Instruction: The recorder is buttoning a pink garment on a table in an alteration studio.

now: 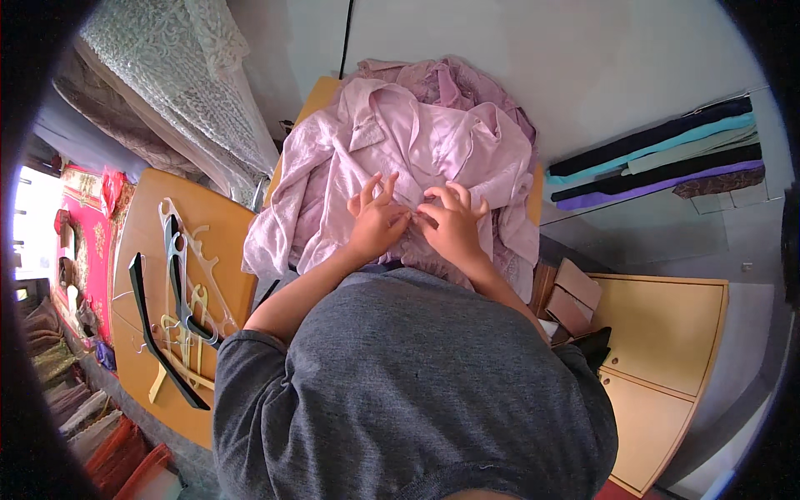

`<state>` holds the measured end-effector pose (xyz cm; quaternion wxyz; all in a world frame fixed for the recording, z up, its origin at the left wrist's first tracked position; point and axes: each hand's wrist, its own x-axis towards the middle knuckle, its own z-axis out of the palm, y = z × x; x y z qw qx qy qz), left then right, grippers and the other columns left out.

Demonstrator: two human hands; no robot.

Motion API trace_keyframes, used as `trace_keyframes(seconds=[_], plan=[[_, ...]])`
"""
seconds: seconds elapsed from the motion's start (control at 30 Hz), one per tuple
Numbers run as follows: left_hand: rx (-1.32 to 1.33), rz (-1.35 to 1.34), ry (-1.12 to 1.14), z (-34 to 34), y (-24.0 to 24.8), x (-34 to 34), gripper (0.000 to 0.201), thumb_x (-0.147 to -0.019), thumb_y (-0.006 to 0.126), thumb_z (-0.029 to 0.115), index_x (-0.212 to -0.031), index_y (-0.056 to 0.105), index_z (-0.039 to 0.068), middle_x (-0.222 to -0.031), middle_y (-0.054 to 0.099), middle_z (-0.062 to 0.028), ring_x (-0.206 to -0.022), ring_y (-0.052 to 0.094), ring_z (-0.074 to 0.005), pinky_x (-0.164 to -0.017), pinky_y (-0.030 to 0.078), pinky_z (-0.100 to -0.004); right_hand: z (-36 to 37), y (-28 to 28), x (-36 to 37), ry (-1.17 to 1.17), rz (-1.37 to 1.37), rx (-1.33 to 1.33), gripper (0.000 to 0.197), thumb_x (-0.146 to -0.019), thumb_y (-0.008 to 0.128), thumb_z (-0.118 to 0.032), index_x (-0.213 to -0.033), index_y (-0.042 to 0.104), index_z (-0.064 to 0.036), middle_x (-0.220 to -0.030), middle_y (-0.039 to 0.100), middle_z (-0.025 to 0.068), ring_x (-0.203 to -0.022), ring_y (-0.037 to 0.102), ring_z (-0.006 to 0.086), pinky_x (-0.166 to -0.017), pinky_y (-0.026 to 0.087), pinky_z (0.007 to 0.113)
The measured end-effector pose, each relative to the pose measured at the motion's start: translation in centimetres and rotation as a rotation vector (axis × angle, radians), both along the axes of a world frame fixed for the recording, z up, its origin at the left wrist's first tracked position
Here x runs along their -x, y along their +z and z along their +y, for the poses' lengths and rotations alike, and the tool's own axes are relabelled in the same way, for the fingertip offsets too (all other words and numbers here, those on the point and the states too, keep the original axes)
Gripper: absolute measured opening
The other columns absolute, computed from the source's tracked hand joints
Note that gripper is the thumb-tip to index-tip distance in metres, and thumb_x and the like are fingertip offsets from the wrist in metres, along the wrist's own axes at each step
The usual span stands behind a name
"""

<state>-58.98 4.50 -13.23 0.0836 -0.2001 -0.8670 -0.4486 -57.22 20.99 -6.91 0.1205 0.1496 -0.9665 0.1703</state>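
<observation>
A pale pink satin jacket (333, 175) with a collar and long sleeves lies spread on a wooden table in front of me. Over its lower front, my left hand (379, 218) pinches thumb and forefinger together, the other fingers raised. Close beside it, my right hand (452, 223) makes a similar pinch, the two sets of fingertips almost meeting. Whatever lies between the fingertips is too small to make out. Behind the jacket is a bunched mauve lace garment (500, 92).
Several clothes hangers (179, 292) lie on a wooden surface (133, 217) at my left. White lace cloth (179, 75) hangs at the upper left. Folded fabrics (658, 158) hang on a wall rack at the right, above a yellow wooden cabinet (658, 333) and brown boxes (575, 292).
</observation>
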Motion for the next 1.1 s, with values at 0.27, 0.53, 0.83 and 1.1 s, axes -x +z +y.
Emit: trace_keyframes(seconds=[0.27,0.53,0.83,1.1], plan=[[0.111,-0.077,0.014,0.6,-0.5,0.1,0.016,-0.074,0.065,0.023,-0.087,0.072,0.017,-0.14,0.039,-0.0141,-0.131,0.027,-0.0358,-0.098,0.021,-0.049,0.2,-2.4,-0.6,-0.028,0.072,-0.101,0.008,-0.072,0.069,-0.022,-0.08,0.069,-0.0192,-0.108,0.055,-0.007,-0.118,0.04,0.022,-0.087,0.02,0.061],[0.29,-0.103,-0.008,1.0,-1.2,0.3,0.017,-0.075,0.065,0.025,-0.089,0.072,0.018,-0.141,0.038,-0.015,-0.13,0.027,-0.037,-0.093,0.022,-0.055,1.2,-7.4,-1.0,-0.019,0.146,-0.062,0.015,-0.078,0.065,-0.028,-0.089,0.068,-0.0189,-0.111,0.054,-0.0039,-0.116,0.042,0.0244,-0.09,0.02,0.059],[0.341,-0.095,0.005,1.2,-1.2,0.7,0.017,-0.074,0.063,0.027,-0.084,0.072,0.017,-0.143,0.035,-0.0123,-0.133,0.025,-0.0324,-0.093,0.021,-0.0629,1.0,-7.6,-0.8,-0.09,0.022,0.066,0.015,-0.077,0.065,-0.018,-0.091,0.066,-0.0149,-0.114,0.052,0.0042,-0.118,0.038,0.0282,-0.095,0.019,0.05],[0.24,-0.106,-0.042,0.8,-1.4,0.9,0.017,-0.073,0.065,0.027,-0.085,0.072,0.018,-0.143,0.035,-0.0103,-0.133,0.024,-0.0315,-0.093,0.02,-0.0641,1.2,-6.3,-0.1,-0.019,0.062,0.177,0.015,-0.074,0.067,-0.019,-0.088,0.063,-0.0147,-0.109,0.051,0.0022,-0.114,0.041,0.0264,-0.089,0.023,0.051]])
